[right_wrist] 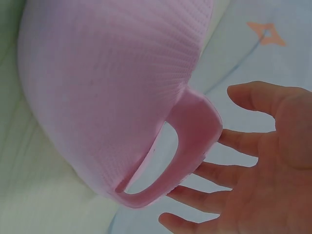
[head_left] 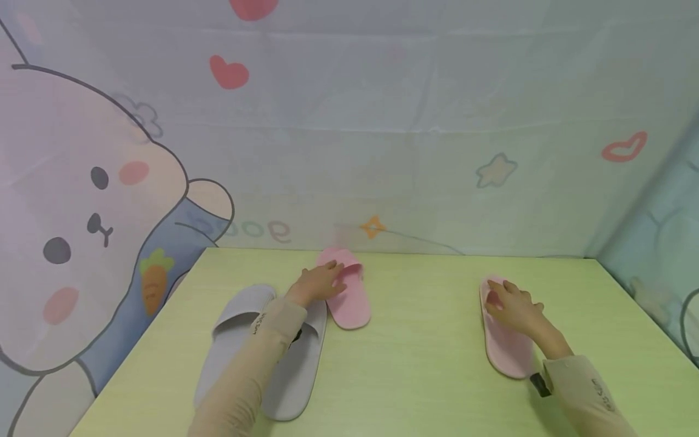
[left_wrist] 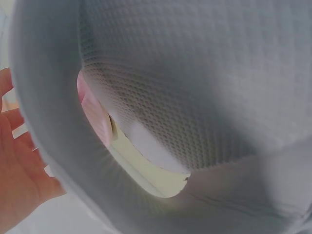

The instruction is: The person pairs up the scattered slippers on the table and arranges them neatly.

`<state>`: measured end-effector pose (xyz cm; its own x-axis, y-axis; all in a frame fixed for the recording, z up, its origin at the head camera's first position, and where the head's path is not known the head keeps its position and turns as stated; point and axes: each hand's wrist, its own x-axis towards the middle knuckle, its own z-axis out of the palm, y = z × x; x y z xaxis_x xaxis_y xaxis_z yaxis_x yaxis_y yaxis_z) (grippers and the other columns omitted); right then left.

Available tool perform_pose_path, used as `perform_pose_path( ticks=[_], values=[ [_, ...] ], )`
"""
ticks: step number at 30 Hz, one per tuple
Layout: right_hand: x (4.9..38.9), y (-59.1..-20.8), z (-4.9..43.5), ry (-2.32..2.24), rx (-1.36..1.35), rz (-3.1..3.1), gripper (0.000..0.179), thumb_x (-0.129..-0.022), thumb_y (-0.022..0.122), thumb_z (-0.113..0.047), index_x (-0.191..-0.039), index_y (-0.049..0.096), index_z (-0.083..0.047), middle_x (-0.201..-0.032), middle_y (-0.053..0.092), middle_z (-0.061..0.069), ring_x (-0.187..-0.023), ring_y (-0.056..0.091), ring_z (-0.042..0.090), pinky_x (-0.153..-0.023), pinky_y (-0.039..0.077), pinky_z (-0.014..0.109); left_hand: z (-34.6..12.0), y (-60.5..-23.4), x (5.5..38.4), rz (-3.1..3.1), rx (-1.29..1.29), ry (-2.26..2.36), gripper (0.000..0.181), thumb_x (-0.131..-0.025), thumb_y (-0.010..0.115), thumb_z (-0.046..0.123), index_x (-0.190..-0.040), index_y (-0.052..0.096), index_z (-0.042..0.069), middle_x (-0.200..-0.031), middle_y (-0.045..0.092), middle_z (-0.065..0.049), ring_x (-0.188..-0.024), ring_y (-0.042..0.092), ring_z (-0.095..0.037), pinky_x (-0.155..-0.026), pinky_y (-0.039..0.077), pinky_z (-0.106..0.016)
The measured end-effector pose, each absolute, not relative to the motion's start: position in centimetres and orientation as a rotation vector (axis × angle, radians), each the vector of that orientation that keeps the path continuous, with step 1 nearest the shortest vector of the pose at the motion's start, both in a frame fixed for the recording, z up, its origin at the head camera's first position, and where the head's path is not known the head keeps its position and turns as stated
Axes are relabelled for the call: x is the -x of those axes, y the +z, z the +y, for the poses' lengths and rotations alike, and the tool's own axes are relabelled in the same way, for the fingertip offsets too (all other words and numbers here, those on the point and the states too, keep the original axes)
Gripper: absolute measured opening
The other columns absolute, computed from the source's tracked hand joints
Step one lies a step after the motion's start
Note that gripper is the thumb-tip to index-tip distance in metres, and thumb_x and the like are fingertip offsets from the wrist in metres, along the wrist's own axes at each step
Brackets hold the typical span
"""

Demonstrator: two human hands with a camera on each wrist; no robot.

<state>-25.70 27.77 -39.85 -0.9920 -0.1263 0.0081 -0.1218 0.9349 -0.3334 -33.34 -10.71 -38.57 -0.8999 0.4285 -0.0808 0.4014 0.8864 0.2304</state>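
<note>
My left hand [head_left: 317, 284] reaches over a pink slipper [head_left: 352, 309], its fingers spread beside the strap. In the left wrist view that hand [left_wrist: 22, 170] is partly hidden behind a grey slipper [left_wrist: 44, 97]; through the slipper's opening some pink [left_wrist: 95, 112] shows. Over at the right, my right hand [head_left: 514, 308] hovers at the strap end of the other pink slipper [head_left: 510, 358]. The right wrist view has this hand [right_wrist: 273, 170] with extended fingers, some of them passing behind the pink strap [right_wrist: 200, 122]. Whether they touch it I cannot tell.
Two large grey slippers, one on the left [head_left: 215, 358] and one on the right [head_left: 295, 382], lie side by side beneath my left forearm. The yellow-green table [head_left: 420, 346] ends at a printed cloth backdrop [head_left: 349, 121]; another cloth [head_left: 666, 243] hangs along the right side.
</note>
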Motion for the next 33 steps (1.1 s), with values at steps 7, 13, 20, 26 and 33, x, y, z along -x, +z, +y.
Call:
perform_pose_path(
  ticks=[7,13,20,26,33],
  values=[
    [25.4,-39.8,27.7,-0.507,0.176,3.082,0.056,-0.089,0.046,-0.028,-0.133,0.028,0.002,-0.133,0.022,0.038,-0.106,0.027,0.067,-0.074,0.021,0.079,-10.5,-38.4,33.3,2.895,-0.646,0.313,0.055,-0.091,0.046,0.032,-0.138,0.032,0.007,-0.145,0.028,-0.016,-0.129,0.033,-0.037,-0.095,0.02,-0.069],
    [25.5,-40.1,27.8,-0.513,0.173,3.077,0.056,-0.089,0.045,-0.026,-0.134,0.026,0.002,-0.136,0.02,0.036,-0.104,0.026,0.07,-0.074,0.018,0.081,-10.3,-38.5,33.5,2.872,-0.653,0.31,0.054,-0.091,0.045,0.033,-0.138,0.033,0.01,-0.145,0.029,-0.014,-0.131,0.032,-0.034,-0.095,0.019,-0.069],
    [25.7,-40.3,27.6,-0.533,0.231,3.076,0.055,-0.088,0.046,-0.025,-0.132,0.029,0.004,-0.136,0.024,0.034,-0.102,0.028,0.069,-0.074,0.021,0.08,-9.6,-38.5,33.3,2.841,-0.706,0.275,0.051,-0.09,0.046,0.034,-0.136,0.037,0.013,-0.144,0.032,-0.012,-0.129,0.034,-0.034,-0.096,0.019,-0.068],
    [25.7,-40.2,26.8,-0.553,0.299,3.073,0.055,-0.088,0.047,-0.024,-0.132,0.029,0.005,-0.135,0.032,0.032,-0.102,0.03,0.067,-0.074,0.021,0.08,-9.3,-38.2,32.7,2.807,-0.765,0.26,0.049,-0.09,0.048,0.034,-0.134,0.041,0.014,-0.143,0.034,-0.01,-0.129,0.035,-0.032,-0.097,0.019,-0.067],
    [25.7,-40.2,26.4,-0.638,0.359,3.049,0.054,-0.088,0.05,-0.028,-0.127,0.032,0.004,-0.129,0.04,0.031,-0.099,0.032,0.066,-0.072,0.02,0.079,-8.8,-38.1,31.2,2.802,-0.813,0.209,0.047,-0.088,0.049,0.033,-0.132,0.044,0.017,-0.14,0.039,-0.008,-0.126,0.04,-0.031,-0.097,0.023,-0.065]
  ],
)
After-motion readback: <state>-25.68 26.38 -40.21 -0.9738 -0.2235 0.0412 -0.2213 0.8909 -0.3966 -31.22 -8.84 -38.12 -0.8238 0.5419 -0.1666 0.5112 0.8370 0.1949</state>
